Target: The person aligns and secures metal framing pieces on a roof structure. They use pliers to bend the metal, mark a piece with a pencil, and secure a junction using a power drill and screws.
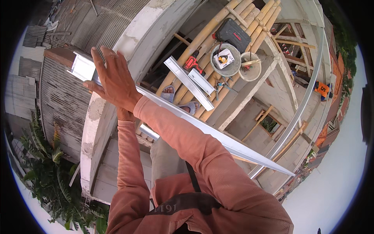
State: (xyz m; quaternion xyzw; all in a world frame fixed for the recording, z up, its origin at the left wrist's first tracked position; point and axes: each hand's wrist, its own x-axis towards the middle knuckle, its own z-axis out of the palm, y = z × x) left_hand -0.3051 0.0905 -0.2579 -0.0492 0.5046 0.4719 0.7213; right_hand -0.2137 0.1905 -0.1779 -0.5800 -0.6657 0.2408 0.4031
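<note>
Metal channel (233,145), one, long, silvery: runs across the open structure from the left concrete wall (95,111) toward the right. Right hand (111,76): unclenched, fingers extended over the channel's left end. Left hand (124,114): mostly hidden behind the right wrist; state cannot be told. Bamboo-pole platform (205,36), far side: cordless drill (193,64), red and black; tool case (233,35), dark; buckets (249,74), two; short channels (189,84), two. Left, outside: corrugated roofing (64,87).
</note>
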